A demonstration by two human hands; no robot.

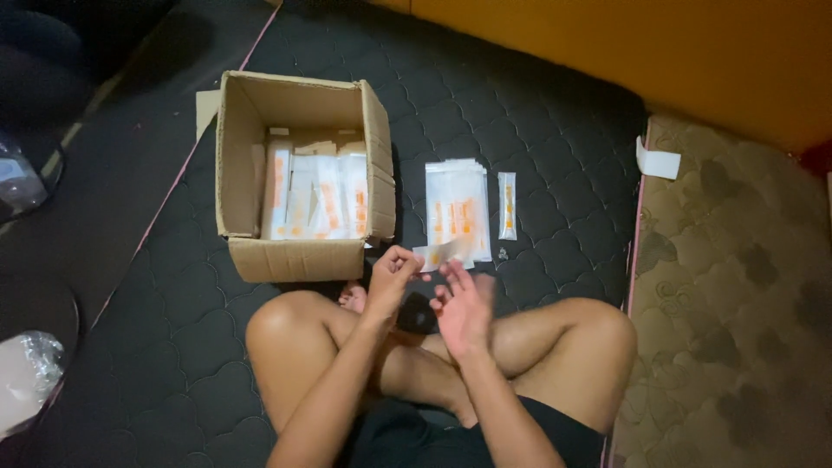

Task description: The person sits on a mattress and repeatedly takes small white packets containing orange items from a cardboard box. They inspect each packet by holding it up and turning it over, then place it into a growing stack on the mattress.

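Access on the near-left side is blocked by the open cardboard box (299, 173), whose upright walls and near flap stand just beyond the left hand (392, 276); entry to the packets inside is possible only from above. A narrow strip of bare dark mattress (537, 113) is left between the box's right wall and the stack of white packets (457, 215). A single slim packet (507, 205) lies just right of the stack. Beyond it, open mattress is available up to the patterned mattress (737, 286). Near space is closed off by the crossed legs (520, 347).
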